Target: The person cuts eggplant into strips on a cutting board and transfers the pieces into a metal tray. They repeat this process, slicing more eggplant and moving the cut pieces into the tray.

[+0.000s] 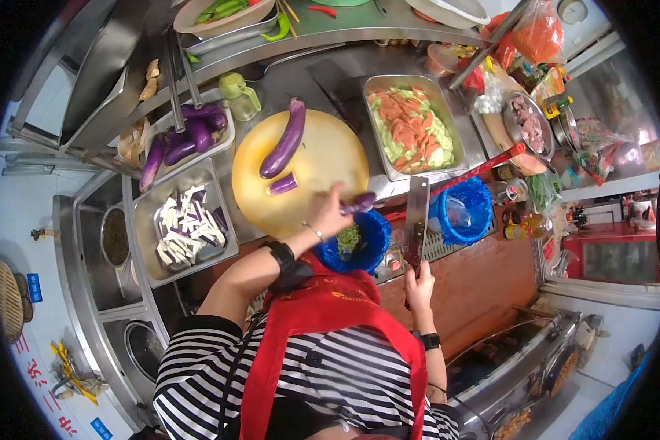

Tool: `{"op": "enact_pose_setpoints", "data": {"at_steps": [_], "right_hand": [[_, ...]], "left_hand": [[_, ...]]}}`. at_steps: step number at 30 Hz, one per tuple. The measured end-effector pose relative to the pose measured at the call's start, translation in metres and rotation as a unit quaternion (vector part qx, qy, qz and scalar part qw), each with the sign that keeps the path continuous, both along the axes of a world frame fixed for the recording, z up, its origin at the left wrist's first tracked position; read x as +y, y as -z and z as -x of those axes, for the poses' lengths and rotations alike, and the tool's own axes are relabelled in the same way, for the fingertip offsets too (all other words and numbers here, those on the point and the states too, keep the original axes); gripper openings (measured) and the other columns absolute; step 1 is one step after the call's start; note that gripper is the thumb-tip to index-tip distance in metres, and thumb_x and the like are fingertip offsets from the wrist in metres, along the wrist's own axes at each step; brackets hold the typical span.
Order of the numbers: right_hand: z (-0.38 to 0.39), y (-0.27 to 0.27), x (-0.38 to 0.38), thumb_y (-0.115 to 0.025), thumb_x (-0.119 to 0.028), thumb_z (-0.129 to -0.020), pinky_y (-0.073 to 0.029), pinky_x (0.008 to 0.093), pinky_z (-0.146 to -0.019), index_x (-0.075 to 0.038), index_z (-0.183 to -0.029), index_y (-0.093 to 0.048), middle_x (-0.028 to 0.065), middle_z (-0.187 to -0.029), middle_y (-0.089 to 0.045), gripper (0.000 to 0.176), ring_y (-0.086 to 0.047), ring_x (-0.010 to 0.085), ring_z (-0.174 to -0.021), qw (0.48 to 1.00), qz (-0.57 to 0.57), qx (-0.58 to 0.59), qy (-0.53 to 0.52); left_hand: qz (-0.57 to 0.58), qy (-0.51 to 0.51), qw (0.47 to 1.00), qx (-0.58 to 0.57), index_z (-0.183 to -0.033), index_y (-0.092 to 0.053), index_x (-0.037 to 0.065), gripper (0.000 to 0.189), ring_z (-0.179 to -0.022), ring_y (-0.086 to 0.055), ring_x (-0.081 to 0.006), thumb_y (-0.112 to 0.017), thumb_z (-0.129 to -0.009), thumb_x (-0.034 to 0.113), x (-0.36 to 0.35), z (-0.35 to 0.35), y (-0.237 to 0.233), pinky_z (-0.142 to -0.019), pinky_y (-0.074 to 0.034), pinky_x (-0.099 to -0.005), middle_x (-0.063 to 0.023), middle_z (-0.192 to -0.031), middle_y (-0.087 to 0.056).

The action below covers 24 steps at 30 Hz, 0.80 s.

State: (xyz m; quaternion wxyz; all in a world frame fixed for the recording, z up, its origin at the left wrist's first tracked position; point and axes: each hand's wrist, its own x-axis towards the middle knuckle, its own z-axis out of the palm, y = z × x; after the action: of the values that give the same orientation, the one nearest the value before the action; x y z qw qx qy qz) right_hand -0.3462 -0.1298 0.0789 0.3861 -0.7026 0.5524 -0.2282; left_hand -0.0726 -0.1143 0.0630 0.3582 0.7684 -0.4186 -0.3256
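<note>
My left hand point(331, 214), slightly blurred, is closed on a purple eggplant piece point(359, 203) at the right edge of the round yellow cutting board point(330, 139). Just below it is a blue-lined bin point(378, 246) with green scraps inside. On the board lie a whole eggplant point(284, 139) and a short cut eggplant chunk point(283, 183). My right hand point(419, 287) grips the handle of a cleaver point(419, 209), its blade pointing away from me, off the board's right side.
Left of the board, a steel pan point(224, 198) holds cut eggplant strips point(187, 231); behind it is a tray of whole eggplants point(194, 143). A steel tray point(411, 174) of sliced vegetables stands to the right. A second blue-lined bin point(480, 194) and a bowl of meat point(526, 121) are farther right.
</note>
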Motion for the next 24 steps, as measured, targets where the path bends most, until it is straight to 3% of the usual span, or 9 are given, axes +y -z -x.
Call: {"op": "enact_pose_setpoints", "data": {"at_steps": [1,3,9,12,16,18,19,22,24], "right_hand": [[0.000,-0.002,0.000,-0.058,-0.018,-0.082,-0.044,0.0372,-0.050,-0.002,-0.078,-0.049,0.0171,-0.061,-0.058,0.019,-0.059,0.0299,-0.055,1.000,-0.017,-0.020,0.013],[0.005,0.004,-0.005,-0.057,-0.017,-0.082,-0.044,0.0358,-0.051,-0.002,-0.078,-0.048,0.0160,-0.062,-0.060,0.018,-0.060,0.0253,-0.054,1.000,-0.017,-0.002,0.009],[0.004,0.017,-0.012,-0.055,-0.010,-0.082,-0.037,0.0288,-0.040,-0.002,-0.078,-0.049,0.0043,-0.051,-0.051,0.011,-0.047,0.0097,-0.043,0.999,-0.002,-0.041,-0.018],[-0.015,0.005,-0.014,-0.056,-0.018,-0.082,-0.044,0.0410,-0.052,-0.003,-0.082,-0.050,0.0193,-0.063,-0.058,0.016,-0.058,0.0379,-0.058,0.996,0.015,-0.001,-0.092],[-0.050,0.007,-0.017,-0.055,-0.022,-0.079,-0.043,0.0506,-0.056,-0.006,-0.083,-0.050,0.0232,-0.067,-0.058,0.018,-0.056,0.0430,-0.064,0.979,0.052,0.075,-0.181],[-0.073,0.000,-0.016,-0.053,-0.022,-0.079,-0.044,0.0506,-0.058,-0.005,-0.080,-0.048,0.0232,-0.066,-0.057,0.017,-0.056,0.0427,-0.064,0.968,0.065,0.105,-0.217],[-0.083,-0.001,-0.016,-0.053,-0.021,-0.078,-0.045,0.0507,-0.058,-0.005,-0.079,-0.048,0.0229,-0.066,-0.058,0.017,-0.057,0.0423,-0.064,0.962,0.076,0.114,-0.235],[-0.106,0.006,-0.018,-0.052,-0.021,-0.077,-0.044,0.0521,-0.059,-0.003,-0.083,-0.049,0.0255,-0.069,-0.057,0.019,-0.056,0.0436,-0.066,0.946,0.070,0.134,-0.287],[-0.114,0.007,-0.018,-0.052,-0.021,-0.076,-0.045,0.0519,-0.059,-0.004,-0.083,-0.049,0.0256,-0.069,-0.057,0.019,-0.056,0.0437,-0.066,0.942,0.075,0.148,-0.292]], "left_hand": [[0.041,0.052,0.983,-0.168,-0.124,-0.037,0.008,0.076,-0.081,-0.059,-0.0285,-0.073,-0.058,0.020,0.006,0.012,0.010,-0.077,-0.045,-0.0391,-0.0101,-0.087,-0.062],[0.073,0.116,0.986,-0.098,-0.121,-0.039,0.007,0.073,-0.086,-0.057,-0.0310,-0.073,-0.059,0.025,0.009,0.031,0.019,-0.083,-0.040,-0.0428,-0.0129,-0.090,-0.061],[0.220,-0.021,0.934,-0.279,-0.122,-0.044,0.007,0.061,-0.109,-0.044,-0.0360,-0.064,-0.065,0.014,0.012,-0.018,0.048,-0.092,-0.033,-0.0468,-0.0167,-0.119,-0.047],[0.045,-0.051,0.905,-0.419,-0.114,-0.054,0.022,0.051,-0.100,-0.049,-0.0330,-0.060,-0.065,0.010,0.036,-0.077,0.037,-0.083,-0.040,-0.0449,-0.0136,-0.111,-0.049],[0.025,-0.070,0.952,-0.297,-0.101,-0.057,0.013,0.031,-0.082,-0.056,-0.0307,-0.062,-0.070,0.010,0.047,-0.101,0.043,-0.074,-0.046,-0.0411,-0.0126,-0.091,-0.056],[0.118,-0.226,0.924,0.285,-0.097,-0.056,0.007,0.030,-0.080,-0.056,-0.0313,-0.068,-0.070,0.015,0.050,-0.094,0.043,-0.072,-0.047,-0.0387,-0.0143,-0.088,-0.056],[0.118,-0.230,0.923,0.284,-0.097,-0.056,0.007,0.030,-0.080,-0.056,-0.0313,-0.068,-0.070,0.015,0.054,-0.092,0.051,-0.072,-0.047,-0.0387,-0.0143,-0.088,-0.056],[0.180,-0.180,0.930,-0.264,-0.090,-0.056,0.003,0.030,-0.074,-0.056,-0.0234,-0.072,-0.069,0.017,0.068,-0.084,0.068,-0.069,-0.046,-0.0332,-0.0119,-0.086,-0.054],[0.177,-0.221,0.944,-0.168,-0.088,-0.056,0.003,0.028,-0.072,-0.055,-0.0221,-0.072,-0.069,0.015,0.075,-0.076,0.063,-0.066,-0.046,-0.0322,-0.0112,-0.085,-0.053]]}}
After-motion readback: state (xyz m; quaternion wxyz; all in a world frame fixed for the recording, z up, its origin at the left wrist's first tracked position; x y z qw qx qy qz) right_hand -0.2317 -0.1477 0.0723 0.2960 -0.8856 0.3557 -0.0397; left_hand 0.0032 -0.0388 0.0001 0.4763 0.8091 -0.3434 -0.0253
